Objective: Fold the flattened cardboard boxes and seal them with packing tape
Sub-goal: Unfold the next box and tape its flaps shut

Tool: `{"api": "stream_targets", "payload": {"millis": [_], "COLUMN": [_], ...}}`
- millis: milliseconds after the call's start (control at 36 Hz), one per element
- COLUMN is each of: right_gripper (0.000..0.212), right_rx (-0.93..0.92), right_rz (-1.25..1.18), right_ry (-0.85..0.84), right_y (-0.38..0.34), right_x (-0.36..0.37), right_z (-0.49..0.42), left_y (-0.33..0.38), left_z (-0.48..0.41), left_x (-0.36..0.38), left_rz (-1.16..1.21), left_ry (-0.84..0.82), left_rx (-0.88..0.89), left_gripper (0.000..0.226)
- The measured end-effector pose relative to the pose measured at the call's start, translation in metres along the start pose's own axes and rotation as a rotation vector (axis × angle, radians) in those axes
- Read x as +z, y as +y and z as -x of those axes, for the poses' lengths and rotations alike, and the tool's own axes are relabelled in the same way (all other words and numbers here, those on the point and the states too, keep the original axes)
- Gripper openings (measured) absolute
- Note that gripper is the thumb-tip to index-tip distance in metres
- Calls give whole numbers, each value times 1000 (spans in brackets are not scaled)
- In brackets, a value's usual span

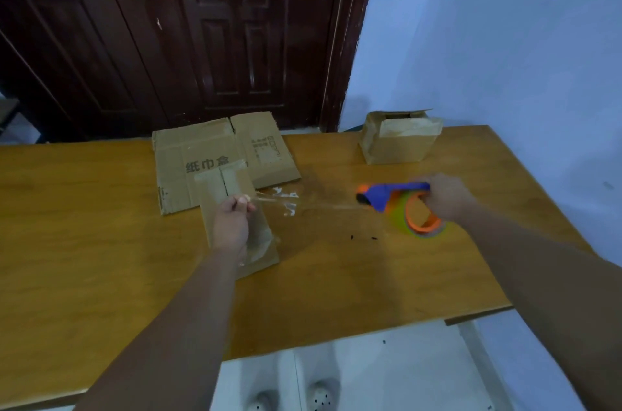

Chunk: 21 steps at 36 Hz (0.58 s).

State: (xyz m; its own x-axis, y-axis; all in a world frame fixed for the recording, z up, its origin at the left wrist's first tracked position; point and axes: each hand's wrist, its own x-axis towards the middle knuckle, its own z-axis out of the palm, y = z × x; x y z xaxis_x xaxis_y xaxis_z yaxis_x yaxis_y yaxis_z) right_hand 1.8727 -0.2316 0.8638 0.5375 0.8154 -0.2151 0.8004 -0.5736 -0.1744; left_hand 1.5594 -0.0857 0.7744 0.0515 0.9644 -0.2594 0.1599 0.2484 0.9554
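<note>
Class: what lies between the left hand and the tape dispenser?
In the head view, a strip of clear tape runs from the left hand to the dispenser, above the table.

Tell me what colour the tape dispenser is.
The tape dispenser is blue with orange parts; the head view shows it.

Dim, bluish indoor light, soft glare on the table (336, 276), wide-angle bending at blurred edges.

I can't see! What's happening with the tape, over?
Left hand pinches tape strip end. Right hand grips tape dispenser. Strip taut between them; small cardboard box under left hand. Nothing blocking.
</note>
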Motion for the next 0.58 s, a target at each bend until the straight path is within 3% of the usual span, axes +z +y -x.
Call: {"api": "stream_targets", "payload": {"millis": [139,306,583], "right_gripper": [35,48,59], "right_rx": [50,-34,-123], "right_rz": [-83,-10,314], "right_ry": [80,-23,-20], "right_y": [19,17,1], "right_x": [1,11,21], "right_z": [6,9,11], "left_y": [-3,2,5], "left_z": [5,6,12], "left_x": [-1,-3,-7], "left_rz": [-32,83,78], "left_ry": [-132,-186,-281], "left_rx": [85,82,81], "left_gripper": [35,28,22]}}
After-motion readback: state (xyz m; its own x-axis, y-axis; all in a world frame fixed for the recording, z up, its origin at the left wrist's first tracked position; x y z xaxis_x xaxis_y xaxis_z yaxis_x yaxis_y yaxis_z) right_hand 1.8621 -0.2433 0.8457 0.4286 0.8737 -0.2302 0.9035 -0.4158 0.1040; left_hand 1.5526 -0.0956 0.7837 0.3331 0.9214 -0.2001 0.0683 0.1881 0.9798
